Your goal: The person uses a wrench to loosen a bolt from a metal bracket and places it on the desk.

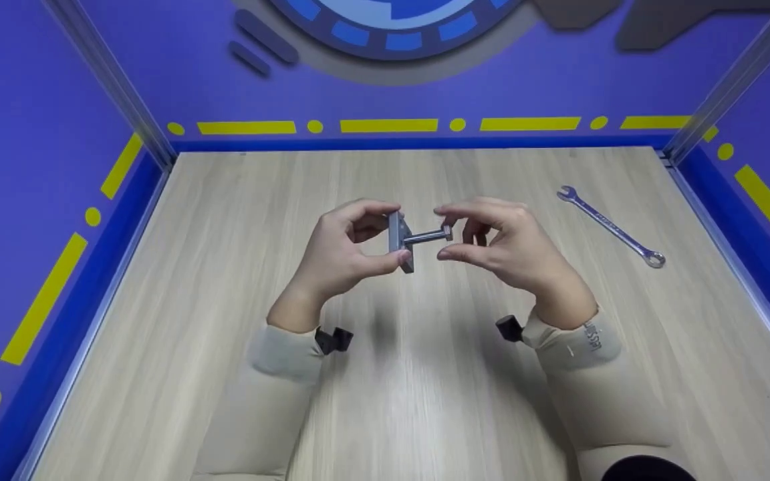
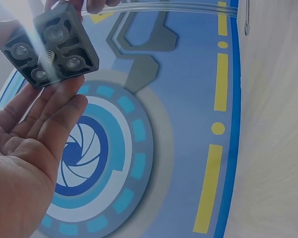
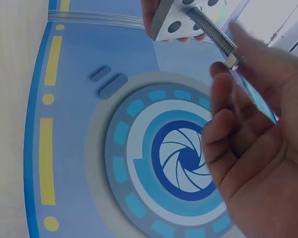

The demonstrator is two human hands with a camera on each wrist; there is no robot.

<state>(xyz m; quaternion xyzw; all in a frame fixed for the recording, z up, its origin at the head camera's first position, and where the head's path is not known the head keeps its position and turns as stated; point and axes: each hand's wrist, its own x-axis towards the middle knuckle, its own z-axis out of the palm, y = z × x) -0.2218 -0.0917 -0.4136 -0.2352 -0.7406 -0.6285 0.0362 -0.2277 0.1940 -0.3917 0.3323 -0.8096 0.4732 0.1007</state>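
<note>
My left hand [image 1: 338, 250] grips a square grey block [image 1: 396, 232] by its edges, thumb on the near side and fingers on the far side, raised over the table. In the left wrist view, the block's back shows ribbed recesses and several round holes, with a threaded bolt end in the middle. From the flat, holed face a hex bolt [image 3: 213, 33] sticks out toward my right hand [image 1: 515, 244]. That hand's thumb and index finger are spread to either side of the bolt head [image 1: 448, 232], with a gap showing around it.
A combination wrench [image 1: 609, 226] lies slantwise on the wood-look table [image 1: 158, 321], to the right of my right hand. Blue-purple panels [image 1: 398, 100] stand along the back and both sides, joined by metal posts at the back corners.
</note>
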